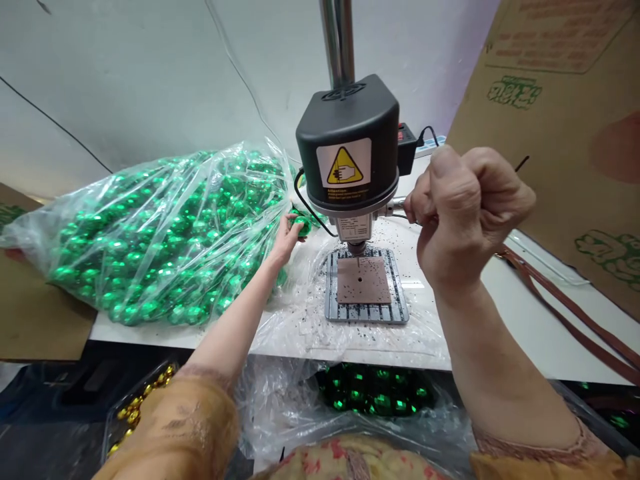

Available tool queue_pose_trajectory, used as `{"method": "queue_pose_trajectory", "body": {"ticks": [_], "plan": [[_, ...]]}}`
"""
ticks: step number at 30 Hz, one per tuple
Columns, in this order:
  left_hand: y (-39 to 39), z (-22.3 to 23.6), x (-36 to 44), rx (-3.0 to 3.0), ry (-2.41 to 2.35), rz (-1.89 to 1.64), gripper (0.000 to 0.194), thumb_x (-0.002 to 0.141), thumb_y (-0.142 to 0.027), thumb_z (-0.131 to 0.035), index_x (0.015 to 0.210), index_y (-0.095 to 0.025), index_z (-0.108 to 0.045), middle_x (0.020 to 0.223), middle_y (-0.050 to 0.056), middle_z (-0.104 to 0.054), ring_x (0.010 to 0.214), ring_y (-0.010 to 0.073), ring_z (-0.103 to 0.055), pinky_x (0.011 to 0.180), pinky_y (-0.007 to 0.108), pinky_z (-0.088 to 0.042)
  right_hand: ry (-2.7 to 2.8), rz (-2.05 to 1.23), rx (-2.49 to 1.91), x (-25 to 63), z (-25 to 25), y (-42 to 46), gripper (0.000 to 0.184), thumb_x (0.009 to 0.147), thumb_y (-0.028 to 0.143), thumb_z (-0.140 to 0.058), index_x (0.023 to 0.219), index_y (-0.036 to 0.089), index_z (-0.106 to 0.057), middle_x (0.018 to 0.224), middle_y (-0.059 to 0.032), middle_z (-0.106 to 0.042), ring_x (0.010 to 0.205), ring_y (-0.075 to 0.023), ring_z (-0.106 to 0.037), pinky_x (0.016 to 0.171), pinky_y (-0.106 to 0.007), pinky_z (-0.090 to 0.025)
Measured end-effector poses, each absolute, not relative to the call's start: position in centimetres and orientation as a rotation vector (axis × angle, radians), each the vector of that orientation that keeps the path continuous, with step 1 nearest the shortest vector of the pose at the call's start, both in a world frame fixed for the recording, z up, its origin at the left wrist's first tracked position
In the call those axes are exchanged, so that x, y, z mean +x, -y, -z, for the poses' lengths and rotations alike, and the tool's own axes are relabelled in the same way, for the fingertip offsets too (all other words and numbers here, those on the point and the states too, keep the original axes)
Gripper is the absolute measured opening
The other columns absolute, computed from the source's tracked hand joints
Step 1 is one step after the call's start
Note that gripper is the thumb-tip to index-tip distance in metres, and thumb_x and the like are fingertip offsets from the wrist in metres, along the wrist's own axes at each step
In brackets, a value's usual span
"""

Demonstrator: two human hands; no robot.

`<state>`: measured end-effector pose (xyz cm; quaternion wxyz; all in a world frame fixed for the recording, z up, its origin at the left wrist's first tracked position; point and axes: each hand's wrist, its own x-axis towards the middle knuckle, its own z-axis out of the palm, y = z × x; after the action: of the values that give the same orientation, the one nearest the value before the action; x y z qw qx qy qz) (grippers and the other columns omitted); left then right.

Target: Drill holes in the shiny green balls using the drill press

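Note:
A black bench drill press (349, 143) stands in the middle of the table, a yellow warning label on its front. My right hand (463, 210) is closed around the handle (399, 205) at the drill's right side. Below the bit, a brown square board (363, 281) with a small dark hole lies on the slotted metal base (332, 293). My left hand (289, 237) grips a shiny green ball (302, 227) by the mouth of a clear plastic bag (195, 233). That bag is full of similar faceted green balls.
Dark shavings lie around the base. A cardboard box (565, 120) stands at right, beside brown leather straps (565, 303). More green balls (377, 392) sit in plastic below the table edge, and gold balls (133, 413) at lower left. A power strip (425, 148) lies behind the drill.

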<state>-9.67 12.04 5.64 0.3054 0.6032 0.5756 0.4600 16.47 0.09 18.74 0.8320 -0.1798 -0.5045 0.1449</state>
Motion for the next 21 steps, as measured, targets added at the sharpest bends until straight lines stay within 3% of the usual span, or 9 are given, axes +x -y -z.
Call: {"method": "queue_pose_trajectory", "body": {"ticks": [3,8,13,21], "plan": [[-7.7,-6.4,-8.6,1.25,-1.15,-1.204,0.04,0.089,-0.043,-0.057,0.123,-0.021,-0.057,0.1,0.007,-0.069,0.074,0.0175,-0.066,0.067,0.033,-0.057,1.048,-0.312,-0.392,16.4,-18.7,-0.1,0.051,0.089,0.041,-0.073,0.057,0.025,-0.036,0.05,0.0049,-0.03,0.044,-0.0116,-0.031,0.048,-0.037,-0.022],[-1.4,-6.3,-6.4,1.048,-0.977,-1.106,0.051,0.089,-0.054,-0.066,0.129,-0.024,-0.061,0.112,0.01,-0.073,0.089,0.0216,-0.072,0.073,0.035,-0.059,1.043,-0.262,-0.412,16.3,-18.6,-0.1,0.052,0.09,0.043,-0.071,0.058,0.025,-0.034,0.05,0.0047,-0.03,0.043,-0.0118,-0.033,0.047,-0.037,-0.023],[0.2,-4.0,-4.2,1.211,-1.068,-1.116,0.064,0.072,-0.046,-0.089,0.125,-0.022,-0.061,0.108,0.006,-0.071,0.089,0.0168,-0.068,0.071,0.027,-0.054,1.094,-0.218,-0.459,16.5,-18.3,-0.2,0.053,0.092,0.047,-0.066,0.06,0.025,-0.032,0.05,0.0043,-0.029,0.043,-0.0126,-0.033,0.044,-0.036,-0.027],[-0.7,-2.4,-2.7,1.556,-1.081,-1.049,0.06,0.083,-0.052,-0.08,0.13,-0.02,-0.061,0.114,0.008,-0.071,0.101,0.0206,-0.067,0.089,0.034,-0.056,1.152,-0.265,-0.488,16.9,-17.4,-0.8,0.043,0.092,0.059,-0.061,0.065,0.028,-0.046,0.054,0.0016,-0.042,0.051,-0.0181,-0.043,0.053,-0.04,-0.034]]}}
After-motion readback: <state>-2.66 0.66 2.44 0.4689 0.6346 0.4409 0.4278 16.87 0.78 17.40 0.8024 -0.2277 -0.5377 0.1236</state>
